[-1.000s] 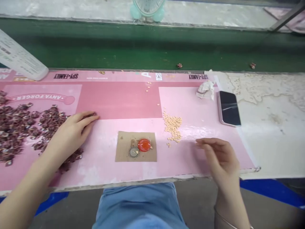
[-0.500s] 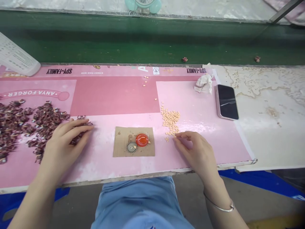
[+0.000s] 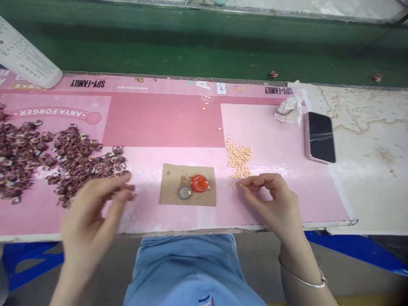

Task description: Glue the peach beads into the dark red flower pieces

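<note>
My left hand [image 3: 98, 208] is raised at the near side of a heap of small, crumpled purple-brown pieces [image 3: 75, 153] with pale bits on them. Its thumb and fingertips pinch one such piece, partly hidden and blurred. My right hand [image 3: 272, 202] rests beside a scatter of tiny pale-yellow chips [image 3: 239, 157], thumb and forefinger pressed together. Whatever that pinch holds is hidden. Between the hands lies a brown cardboard piece [image 3: 168, 187]. On it sit a glossy orange-red oval dish [image 3: 200, 183] and a small round metal-rimmed piece [image 3: 185, 192], each with a chip by it.
A pink printed mat [image 3: 165, 119] covers the table. A white bottle [image 3: 32, 59] leans in at the far left. To the right are crumpled tissue [image 3: 289, 109] and a phone [image 3: 321, 138]. Beyond the mat runs a green strip [image 3: 159, 55] with two dark pieces on it.
My left hand has lifted off the heap towards me, with a purple-brown piece in its fingertips. My right hand keeps its pinch beside the chips. The whole view has shifted slightly.
</note>
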The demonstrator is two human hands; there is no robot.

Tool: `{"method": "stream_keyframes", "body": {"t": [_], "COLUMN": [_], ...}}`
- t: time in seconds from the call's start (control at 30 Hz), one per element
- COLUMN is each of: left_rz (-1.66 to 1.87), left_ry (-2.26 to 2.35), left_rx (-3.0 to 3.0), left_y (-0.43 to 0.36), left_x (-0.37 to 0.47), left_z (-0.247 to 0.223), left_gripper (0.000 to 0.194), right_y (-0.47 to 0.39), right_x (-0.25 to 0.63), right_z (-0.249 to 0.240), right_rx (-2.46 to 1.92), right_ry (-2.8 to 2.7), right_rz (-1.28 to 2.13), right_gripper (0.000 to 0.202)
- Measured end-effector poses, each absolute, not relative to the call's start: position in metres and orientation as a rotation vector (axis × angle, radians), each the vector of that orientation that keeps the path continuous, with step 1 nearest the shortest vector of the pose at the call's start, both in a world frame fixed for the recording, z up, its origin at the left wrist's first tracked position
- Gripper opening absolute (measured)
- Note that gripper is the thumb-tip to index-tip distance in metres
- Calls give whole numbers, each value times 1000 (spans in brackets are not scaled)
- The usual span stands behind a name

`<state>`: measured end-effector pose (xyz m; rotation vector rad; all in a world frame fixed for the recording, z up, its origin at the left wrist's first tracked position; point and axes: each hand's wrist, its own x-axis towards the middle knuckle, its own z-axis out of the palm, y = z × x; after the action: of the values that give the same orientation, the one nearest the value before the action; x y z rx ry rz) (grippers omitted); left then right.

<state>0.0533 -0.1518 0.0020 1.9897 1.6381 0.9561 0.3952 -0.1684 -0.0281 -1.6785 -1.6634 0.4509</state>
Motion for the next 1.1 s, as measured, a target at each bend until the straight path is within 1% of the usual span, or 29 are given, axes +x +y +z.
{"method": "stream_keyframes", "body": {"t": [0.1, 0.13, 0.2, 0.3, 0.4, 0.5, 0.67, 0.8, 1.1], "left_rz": [989, 964, 959, 991, 997, 1018, 1065, 1063, 918], "left_ry": [1315, 1204, 1070, 1036, 1051, 1039, 1030, 1093, 1165], "left_rx": [1776, 1740, 1666, 1572, 1515, 1479, 1450, 1588, 1925], "left_y": [-166, -169, -172, -176, -179, -178, -175, -175, -175], "left_x": [88, 99, 114, 122, 123, 123, 125, 123, 119], "left_z": [8, 9, 9, 9, 6, 3, 0, 0, 2], "left_gripper": [30, 25, 16, 8, 8, 13, 18, 15, 13], "right_y": [-171, -171, -168, -163, -161, -162, -167, -166, -161], "right_x": [368, 358, 341, 328, 326, 325, 316, 313, 316], "right_z": [-6, 3, 19, 30, 27, 22, 16, 13, 13], "right_rx": [-1381, -1257, -1048, -898, -830, -809, -968, -996, -1072], "right_ry": [-1627, -1682, -1901, -2022, -2034, -2023, -1847, -1861, -1925], "right_rz": [626, 672, 763, 799, 854, 904, 864, 822, 819], "right_gripper": [26, 28, 31, 28, 23, 24, 27, 30, 28]}}
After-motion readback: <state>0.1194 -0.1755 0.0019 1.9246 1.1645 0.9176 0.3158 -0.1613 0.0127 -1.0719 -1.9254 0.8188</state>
